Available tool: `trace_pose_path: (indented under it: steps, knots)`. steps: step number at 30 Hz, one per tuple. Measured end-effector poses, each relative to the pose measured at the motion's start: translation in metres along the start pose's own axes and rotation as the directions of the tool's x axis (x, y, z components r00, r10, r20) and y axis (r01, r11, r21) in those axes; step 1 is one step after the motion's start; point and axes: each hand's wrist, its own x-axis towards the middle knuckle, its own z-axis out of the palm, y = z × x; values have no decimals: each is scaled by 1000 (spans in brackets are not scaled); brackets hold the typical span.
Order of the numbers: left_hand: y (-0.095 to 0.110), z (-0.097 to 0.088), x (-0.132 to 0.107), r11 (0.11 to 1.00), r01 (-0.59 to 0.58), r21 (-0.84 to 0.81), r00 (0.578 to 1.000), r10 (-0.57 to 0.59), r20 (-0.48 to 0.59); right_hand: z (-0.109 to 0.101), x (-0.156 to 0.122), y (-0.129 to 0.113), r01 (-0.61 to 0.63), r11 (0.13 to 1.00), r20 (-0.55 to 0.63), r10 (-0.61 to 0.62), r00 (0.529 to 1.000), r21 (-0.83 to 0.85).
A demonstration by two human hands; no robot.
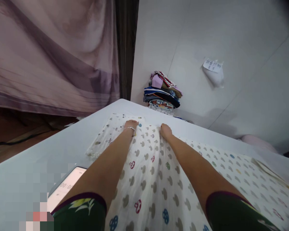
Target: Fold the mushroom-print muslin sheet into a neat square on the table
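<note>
A white cloth (146, 166) printed with grey, red, blue and green mushrooms spreads over the white table and runs down toward me. My left hand (131, 124), with a silver bangle at the wrist, is closed on its far edge. To the right, my right hand (166, 131) pinches the same far edge, and the fabric gathers in folds below it. Under and left of my left hand lies a flat white piece of fabric (110, 128) with a small print. More mushroom-print fabric (231, 166) extends to the right of my right arm.
A phone (69, 183) showing digits lies left of my left forearm on the white table (62, 147). Folded clothes (161, 91) are stacked beyond the far edge, by the wall. A pinkish curtain (62, 57) hangs at left; a labelled plastic pouch (214, 73) is on the wall.
</note>
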Motion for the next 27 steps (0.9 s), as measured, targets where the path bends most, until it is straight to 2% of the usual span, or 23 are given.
trace_pose_path:
  steps: [7,14,19,27]
  knots:
    - [-6,-6,4,987,76,-141,996,-69,56,3,-1,2,69,997,-1,-69,998,21]
    - [-7,-11,-6,979,19,-204,994,3,106,6,3,-14,145,983,-21,-144,989,110]
    - [-1,-14,-9,988,-16,-155,992,36,125,8,9,-29,208,957,0,-212,977,201]
    - [17,-9,-11,999,-41,26,993,39,107,11,12,-36,123,963,-39,-117,992,238]
